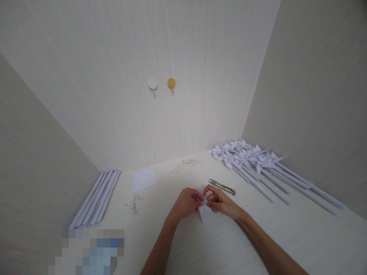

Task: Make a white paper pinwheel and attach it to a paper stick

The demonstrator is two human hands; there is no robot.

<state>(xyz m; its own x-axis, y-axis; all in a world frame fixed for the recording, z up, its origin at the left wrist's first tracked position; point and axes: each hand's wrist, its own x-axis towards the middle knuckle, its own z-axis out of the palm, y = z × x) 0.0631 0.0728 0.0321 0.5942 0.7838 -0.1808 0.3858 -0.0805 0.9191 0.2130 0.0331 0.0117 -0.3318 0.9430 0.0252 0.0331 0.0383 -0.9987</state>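
Between both hands, above the middle of the table, is a small folded piece of white paper (202,217). My left hand (189,202) pinches it from the left with bent fingers. From the right, the thumb and forefinger of my right hand (219,200) close on the same paper near its top. The fingers hide most of its shape, so its exact folds cannot be made out. Just beyond my right hand lies a pair of thread snips (222,186), its blades pointing left.
At the right lie several white paper pinwheels (243,156) on rolled paper sticks. Rolled paper tubes (99,198) are stacked at the left. Near them are a sheet of white paper (144,180) and a small pile of pale bits (134,204). Walls (195,95) enclose the table.
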